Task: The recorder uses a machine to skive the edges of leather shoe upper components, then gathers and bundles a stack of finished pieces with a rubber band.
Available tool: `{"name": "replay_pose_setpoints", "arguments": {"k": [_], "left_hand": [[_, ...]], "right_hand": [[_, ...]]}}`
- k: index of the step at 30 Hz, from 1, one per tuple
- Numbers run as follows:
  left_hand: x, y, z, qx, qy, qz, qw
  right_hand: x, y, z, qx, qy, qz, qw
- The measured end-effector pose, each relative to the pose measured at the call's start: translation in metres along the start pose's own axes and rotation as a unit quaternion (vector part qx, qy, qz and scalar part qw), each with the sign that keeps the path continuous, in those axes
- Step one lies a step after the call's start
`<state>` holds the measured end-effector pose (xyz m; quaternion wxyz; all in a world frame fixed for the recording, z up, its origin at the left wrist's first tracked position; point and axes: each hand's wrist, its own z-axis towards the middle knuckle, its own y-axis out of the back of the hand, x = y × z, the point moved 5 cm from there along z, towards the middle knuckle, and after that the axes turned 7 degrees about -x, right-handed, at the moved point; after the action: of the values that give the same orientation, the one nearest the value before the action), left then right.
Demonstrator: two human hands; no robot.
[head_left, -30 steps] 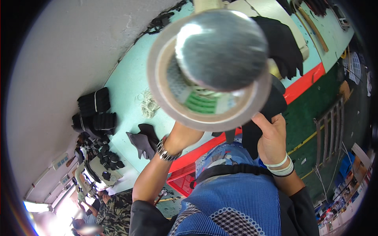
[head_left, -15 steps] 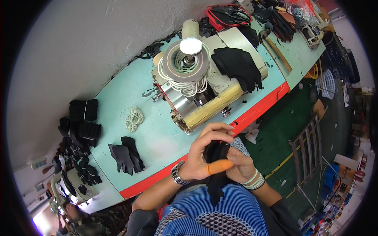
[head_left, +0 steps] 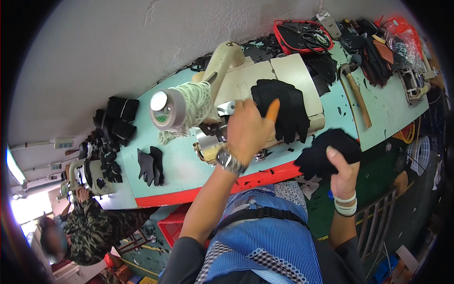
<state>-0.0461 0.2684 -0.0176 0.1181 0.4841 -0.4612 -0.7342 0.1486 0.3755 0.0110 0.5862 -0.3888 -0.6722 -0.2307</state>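
Observation:
My left hand (head_left: 250, 131), with an orange cover on its thumb, reaches over the cream sewing machine (head_left: 295, 71) beside its metal work area. Motion blurs that hand and its fingertips are partly hidden, so I cannot tell whether it grips anything. In front of the table's red edge, my right hand (head_left: 344, 176) pinches a dark black glove (head_left: 331, 147), thumb on top; its other fingers are hidden beneath. A stack of black gloves (head_left: 283, 106) lies on the machine's top. White cord (head_left: 196, 102) is wound around a spool at the machine's left.
Grey-black glove pieces (head_left: 150, 165) and tied black bundles (head_left: 122, 110) lie at the table's left. A hammer (head_left: 357, 97) and a red-edged case (head_left: 302, 37) lie at the back right. A person in camouflage (head_left: 87, 229) works at the far left. A metal rack (head_left: 378, 215) stands lower right.
My hands have separated. The left moved up to the machine; the right carried the black glove rightward. The view has shifted, and the spool now appears further left.

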Motion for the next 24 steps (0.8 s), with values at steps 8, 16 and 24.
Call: {"name": "replay_pose_setpoints", "arguments": {"k": [8,16,24], "left_hand": [[0.017,-0.002,0.009,-0.008,0.156,-0.064,0.986],[0.012,0.055,-0.1,0.006,0.242,-0.328,0.913],[0.051,0.065,-0.126,0.036,0.256,-0.45,0.855]], "right_hand": [[0.027,0.007,0.044,-0.014,0.096,-0.147,0.984],[-0.043,-0.095,0.057,-0.029,0.317,-0.685,0.655],[-0.043,-0.114,0.02,-0.033,0.381,-0.543,0.748]]}}
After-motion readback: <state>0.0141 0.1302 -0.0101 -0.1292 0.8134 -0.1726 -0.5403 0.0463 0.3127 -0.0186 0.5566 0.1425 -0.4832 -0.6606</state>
